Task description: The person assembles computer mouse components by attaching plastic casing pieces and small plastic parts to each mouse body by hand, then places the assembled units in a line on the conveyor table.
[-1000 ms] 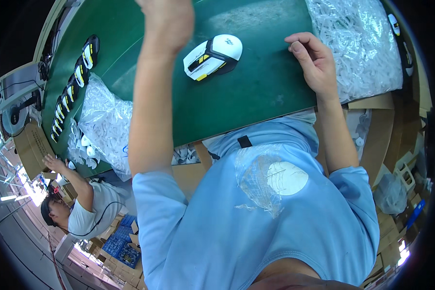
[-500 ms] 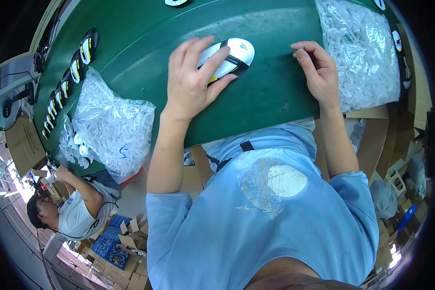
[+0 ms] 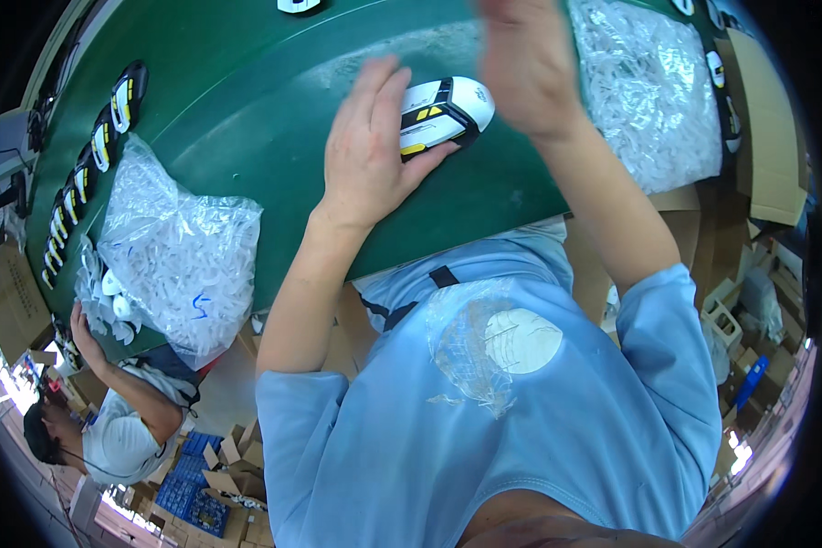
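Note:
A smooth, rounded shell (image 3: 461,108) in white, black and yellow lies on the green tabletop (image 3: 274,137) in front of me. My left hand (image 3: 370,151) is closed around its left end, with the thumb along the near side and the fingers on the far side. Raised beyond the shell, to its right, is my right hand (image 3: 528,68). Motion smears that hand and the picture's upper edge cuts off its fingertips, so whether it holds anything is hidden.
Clear bags of translucent pieces lie at left (image 3: 183,260) and right (image 3: 648,91). Similar shells (image 3: 102,144) line the table's left side; another (image 3: 299,5) is at the far edge. A cardboard flap (image 3: 765,128) stands right. A co-worker (image 3: 123,429) is at lower left.
My right hand has swung up and to the left, from beside the right bag to beyond the shell. The shell has turned slightly under my left hand. The co-worker's arm has shifted.

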